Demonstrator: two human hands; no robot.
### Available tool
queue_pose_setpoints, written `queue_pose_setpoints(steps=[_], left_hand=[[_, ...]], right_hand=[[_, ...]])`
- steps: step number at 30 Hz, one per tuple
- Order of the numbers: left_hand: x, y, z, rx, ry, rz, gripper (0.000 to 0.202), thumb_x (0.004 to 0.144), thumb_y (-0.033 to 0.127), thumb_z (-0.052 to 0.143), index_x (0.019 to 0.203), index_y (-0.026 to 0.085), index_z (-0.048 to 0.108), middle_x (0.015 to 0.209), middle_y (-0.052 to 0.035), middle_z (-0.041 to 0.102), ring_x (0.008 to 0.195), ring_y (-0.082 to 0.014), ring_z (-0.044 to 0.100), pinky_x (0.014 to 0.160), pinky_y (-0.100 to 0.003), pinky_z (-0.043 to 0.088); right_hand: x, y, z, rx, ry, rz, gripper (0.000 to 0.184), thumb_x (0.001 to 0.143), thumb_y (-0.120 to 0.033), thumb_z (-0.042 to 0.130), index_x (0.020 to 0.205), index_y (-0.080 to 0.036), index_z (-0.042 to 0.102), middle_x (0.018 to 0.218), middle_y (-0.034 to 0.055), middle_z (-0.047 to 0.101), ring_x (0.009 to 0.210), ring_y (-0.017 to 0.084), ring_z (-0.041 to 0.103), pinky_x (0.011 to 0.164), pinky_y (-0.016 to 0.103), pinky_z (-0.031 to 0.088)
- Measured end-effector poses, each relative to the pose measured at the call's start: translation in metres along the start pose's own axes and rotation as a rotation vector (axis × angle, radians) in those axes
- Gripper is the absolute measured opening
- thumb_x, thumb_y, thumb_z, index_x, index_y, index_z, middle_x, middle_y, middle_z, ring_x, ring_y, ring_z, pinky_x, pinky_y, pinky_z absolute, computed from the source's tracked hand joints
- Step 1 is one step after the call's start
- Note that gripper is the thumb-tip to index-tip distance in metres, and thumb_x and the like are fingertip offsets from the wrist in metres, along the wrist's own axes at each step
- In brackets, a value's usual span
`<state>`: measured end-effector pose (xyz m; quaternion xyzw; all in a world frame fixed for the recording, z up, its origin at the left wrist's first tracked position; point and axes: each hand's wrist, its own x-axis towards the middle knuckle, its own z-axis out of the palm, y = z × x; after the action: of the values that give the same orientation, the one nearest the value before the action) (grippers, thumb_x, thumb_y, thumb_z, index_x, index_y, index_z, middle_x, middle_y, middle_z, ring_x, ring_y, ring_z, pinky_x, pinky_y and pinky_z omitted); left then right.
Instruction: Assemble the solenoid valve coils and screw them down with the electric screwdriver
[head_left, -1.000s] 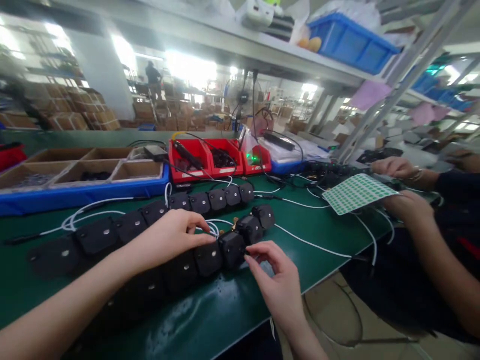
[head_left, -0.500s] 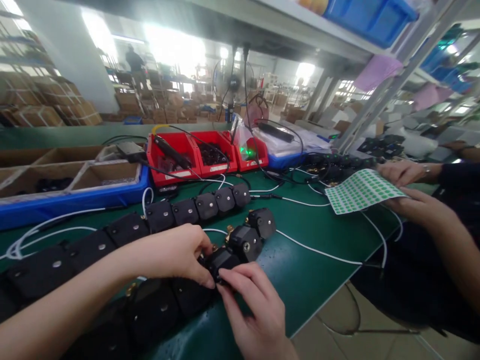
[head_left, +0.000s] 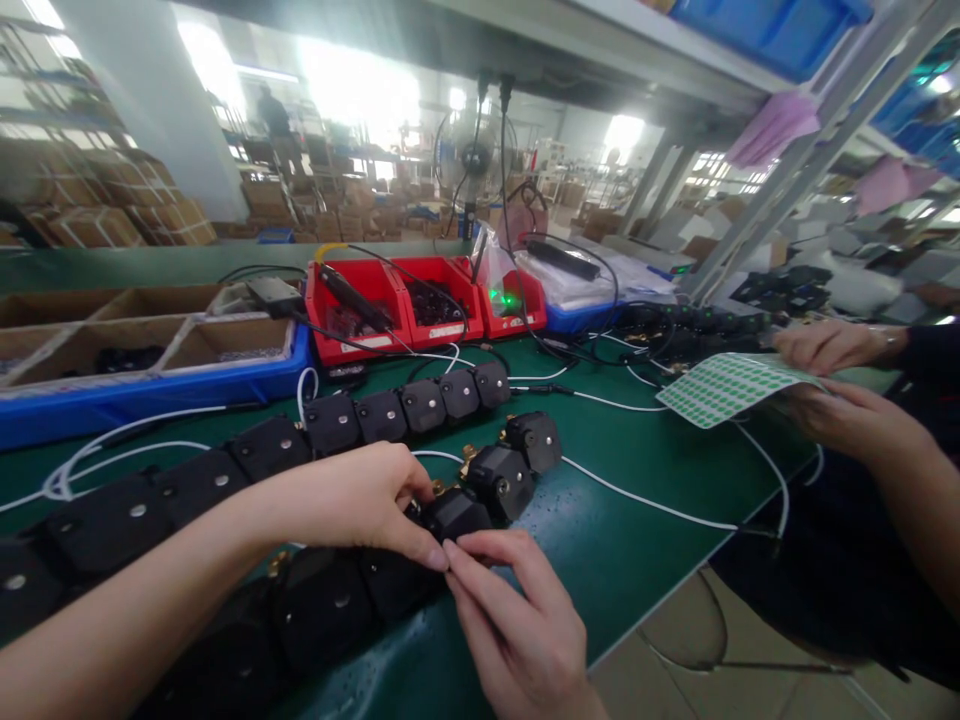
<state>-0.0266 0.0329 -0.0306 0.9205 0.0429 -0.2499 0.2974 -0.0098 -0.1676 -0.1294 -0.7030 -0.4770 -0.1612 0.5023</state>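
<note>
My left hand [head_left: 386, 500] is closed round the left side of a black boxy unit [head_left: 459, 515] with a brass fitting. At that unit's near edge, the fingertips of my right hand [head_left: 525, 610] are pinched together beside my left thumb. Whatever they hold, if anything, is hidden. Two like units, a middle one [head_left: 501, 480] and an end one [head_left: 534, 440], sit just beyond in the same row. More black units [head_left: 322, 600] lie under and beside my left forearm.
A second row of black units [head_left: 381, 415] runs behind. Red bins [head_left: 360, 345] and a blue divided tray [head_left: 225, 385] hold small parts. White cables [head_left: 645, 500] cross the green table. At right, a co-worker's hands [head_left: 855, 410] hold a sheet of green stickers [head_left: 735, 388].
The view has shifted slightly, so most things sit a little further right. My fingertips have drawn closer together at the unit's near edge. The co-worker's sticker sheet is tilted a bit differently.
</note>
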Motion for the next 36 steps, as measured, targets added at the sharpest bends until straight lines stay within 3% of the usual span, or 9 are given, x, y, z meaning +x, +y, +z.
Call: queue_pose_setpoints(steps=[4, 10, 19, 23, 28, 33, 36], left_hand=[[-0.001, 0.0, -0.001, 0.004, 0.002, 0.001, 0.035, 0.069, 0.053, 0.071, 0.073, 0.019, 0.067, 0.057, 0.0074, 0.044, 0.054, -0.0115, 0.042, 0.047, -0.025, 0.024], [0.0, -0.001, -0.004, 0.007, -0.061, 0.019, 0.032, 0.069, 0.049, 0.072, 0.08, 0.02, 0.069, 0.059, 0.0084, 0.046, 0.056, -0.0108, 0.044, 0.048, -0.024, 0.026], [0.002, -0.004, -0.002, 0.016, -0.029, 0.042, 0.039, 0.07, 0.057, 0.069, 0.072, 0.019, 0.064, 0.057, 0.0078, 0.042, 0.054, -0.0106, 0.041, 0.047, -0.025, 0.025], [0.001, 0.003, 0.005, 0.033, 0.026, -0.005, 0.03, 0.07, 0.047, 0.066, 0.063, 0.019, 0.058, 0.055, 0.0069, 0.041, 0.053, -0.011, 0.041, 0.046, -0.026, 0.024], [-0.001, 0.008, 0.01, 0.056, 0.074, -0.063, 0.027, 0.07, 0.044, 0.061, 0.061, 0.019, 0.055, 0.053, 0.006, 0.04, 0.053, -0.0115, 0.041, 0.045, -0.026, 0.023], [-0.002, -0.001, 0.003, 0.098, 0.075, 0.091, 0.044, 0.074, 0.059, 0.062, 0.062, 0.018, 0.056, 0.056, 0.005, 0.041, 0.054, -0.0116, 0.04, 0.048, -0.026, 0.024], [-0.004, 0.003, 0.003, -0.07, -0.077, 0.158, 0.048, 0.083, 0.059, 0.05, 0.063, 0.017, 0.061, 0.051, 0.0056, 0.033, 0.05, -0.0107, 0.031, 0.048, -0.026, 0.023]], right_hand=[[0.004, -0.001, 0.0, 0.048, 0.011, 0.087, 0.02, 0.09, -0.01, 0.062, 0.107, -0.018, 0.068, 0.091, 0.0052, 0.065, 0.078, 0.012, 0.066, 0.069, 0.019, 0.058], [0.003, -0.002, 0.006, -0.057, 0.065, 0.045, 0.013, 0.092, -0.014, 0.06, 0.103, -0.017, 0.066, 0.088, 0.0062, 0.064, 0.076, 0.014, 0.064, 0.066, 0.024, 0.057], [0.003, -0.005, 0.013, -0.06, 0.118, 0.03, 0.007, 0.091, -0.011, 0.06, 0.096, -0.016, 0.061, 0.08, 0.0043, 0.06, 0.071, 0.013, 0.059, 0.062, 0.024, 0.052], [0.005, -0.007, 0.015, -0.07, 0.117, 0.047, 0.005, 0.091, -0.011, 0.06, 0.093, -0.016, 0.059, 0.08, 0.0047, 0.059, 0.073, 0.015, 0.059, 0.061, 0.024, 0.052], [0.005, -0.012, 0.015, -0.075, 0.058, 0.062, 0.017, 0.095, -0.014, 0.055, 0.111, -0.016, 0.061, 0.095, 0.0082, 0.062, 0.083, 0.016, 0.062, 0.07, 0.025, 0.055], [0.003, -0.006, 0.015, -0.081, 0.081, 0.058, 0.008, 0.093, -0.012, 0.058, 0.1, -0.016, 0.061, 0.087, 0.0053, 0.06, 0.078, 0.014, 0.06, 0.067, 0.023, 0.051], [0.001, 0.005, 0.019, -0.103, 0.097, 0.026, 0.01, 0.094, -0.009, 0.055, 0.087, -0.016, 0.057, 0.079, 0.0034, 0.057, 0.072, 0.013, 0.056, 0.065, 0.023, 0.048]])
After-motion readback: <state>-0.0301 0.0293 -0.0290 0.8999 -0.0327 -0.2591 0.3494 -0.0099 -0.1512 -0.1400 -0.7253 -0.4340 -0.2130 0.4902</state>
